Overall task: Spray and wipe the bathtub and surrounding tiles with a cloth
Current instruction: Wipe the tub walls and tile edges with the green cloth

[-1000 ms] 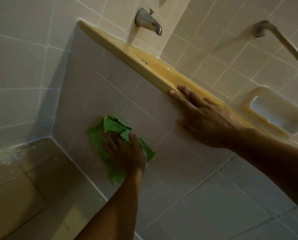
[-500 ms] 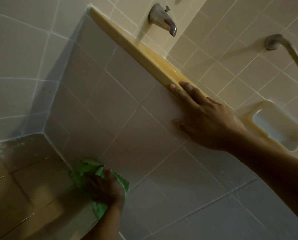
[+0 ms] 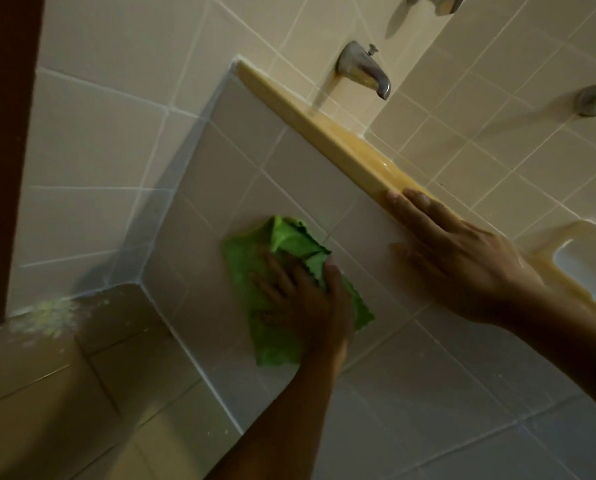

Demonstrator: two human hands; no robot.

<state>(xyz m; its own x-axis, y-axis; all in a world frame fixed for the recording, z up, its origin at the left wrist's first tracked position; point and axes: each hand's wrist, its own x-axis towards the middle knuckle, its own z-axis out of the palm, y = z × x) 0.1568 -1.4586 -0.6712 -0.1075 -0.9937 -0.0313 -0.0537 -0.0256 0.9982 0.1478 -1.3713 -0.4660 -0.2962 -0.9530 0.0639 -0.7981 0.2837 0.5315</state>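
Now | cloth [image 3: 284, 239] looks soft, light, limp: palm its middle | on tiled tub front [image 3: 255, 161], 8 o'clock from right hand [image 3: 469, 268] | left hand [image 3: 307, 303] presses it flat-fingered | right hand flat, holding nothing, on rim [image 3: 307, 123].

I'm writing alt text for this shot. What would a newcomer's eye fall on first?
The bright green cloth stands out most, pressed against the pale tiled tub front by the left hand, low in the middle. To its right, the right hand lies with straight fingers on the yellow tub rim, and a metal spout juts out above it.
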